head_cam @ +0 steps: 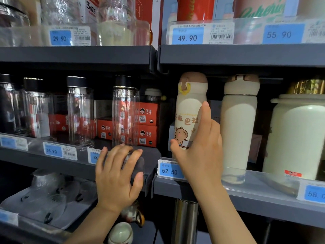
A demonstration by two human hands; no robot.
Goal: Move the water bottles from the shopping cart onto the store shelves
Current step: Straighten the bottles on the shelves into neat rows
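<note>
A clear glass bottle (125, 117) is gripped at its base by the left hand (117, 175); a cartoon-printed cream flask (190, 110) is clasped by the right hand (198, 150), fingers (206, 113) curled round it.

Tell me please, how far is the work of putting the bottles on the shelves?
Looks done: clear bottles and a cream flask already stand on the middle shelf, though who placed them is unknown. In hand: the right hand holds the cartoon bottle above the 52.50 tag; the left hand grips a clear bottle at its base. Left: the cart is out of view.
</note>
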